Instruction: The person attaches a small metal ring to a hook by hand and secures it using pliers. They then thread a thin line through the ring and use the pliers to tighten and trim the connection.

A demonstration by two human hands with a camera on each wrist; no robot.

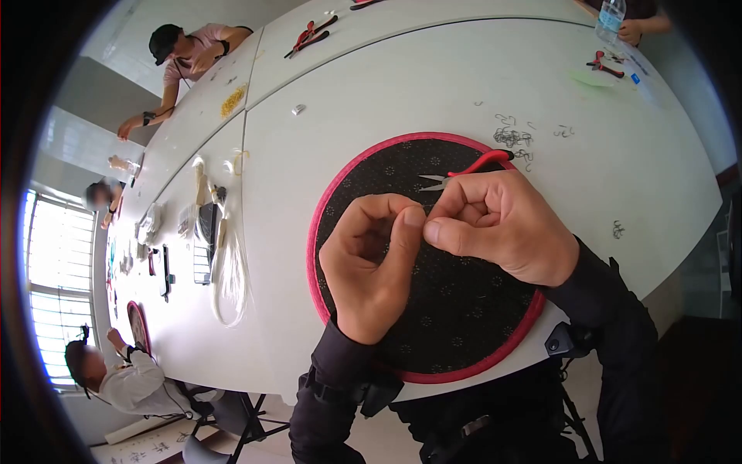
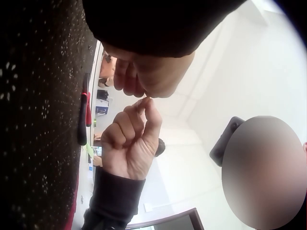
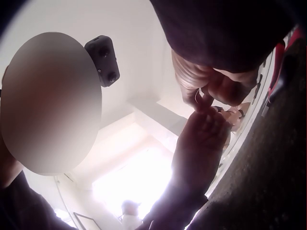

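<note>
Over a round black mat [image 1: 456, 325] with a pinkish-red rim, my left hand [image 1: 371, 267] and right hand [image 1: 506, 228] meet fingertip to fingertip. Each one pinches with thumb and index finger. A thin, pale curved strand [image 3: 197, 96] shows at the right fingertips in the right wrist view; most of it is hidden by the fingers. In the left wrist view the right hand [image 2: 129, 139] has its other fingers curled in. Red-handled pliers [image 1: 483, 160] lie on the mat just beyond the right hand, jaws toward the left.
Small dark wire hooks [image 1: 512, 138] lie piled beyond the mat, with a smaller cluster [image 1: 617, 229] at right. More pliers [image 1: 309, 37] rest farther off. Bundled clear line [image 1: 229, 271] and yellow pieces [image 1: 233, 100] are at left. Other people sit round the white table [image 1: 286, 193].
</note>
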